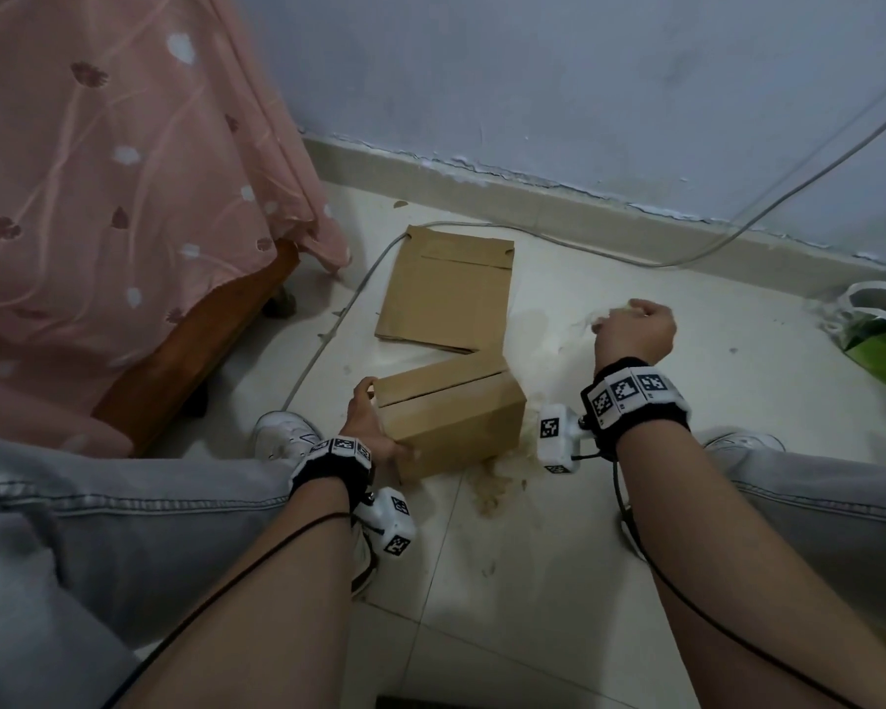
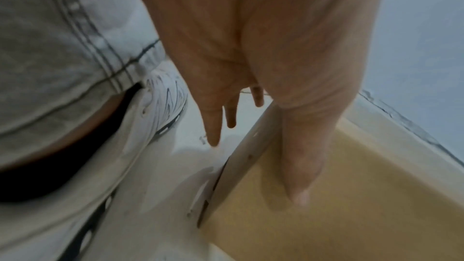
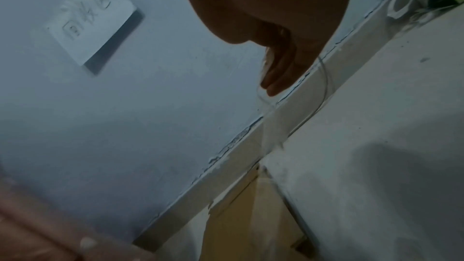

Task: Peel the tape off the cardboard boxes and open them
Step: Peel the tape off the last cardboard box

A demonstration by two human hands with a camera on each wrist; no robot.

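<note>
A closed brown cardboard box (image 1: 456, 422) stands on the tiled floor between my feet. My left hand (image 1: 382, 422) grips its left end, with the thumb (image 2: 298, 176) flat on the near face and the fingers (image 2: 213, 126) down the far side. My right hand (image 1: 632, 324) is raised to the right of the box. It pinches a strip of clear tape (image 3: 270, 126) that hangs down from the fingers (image 3: 273, 78) toward the box. A flattened cardboard box (image 1: 446, 294) lies on the floor just behind the closed one.
A pink patterned cloth over a wooden frame (image 1: 190, 345) fills the left. A white cable (image 1: 328, 319) runs along the floor and up the wall. A green bag (image 1: 881, 340) sits at the right. Crumpled tape scraps (image 1: 492, 488) lie by the box.
</note>
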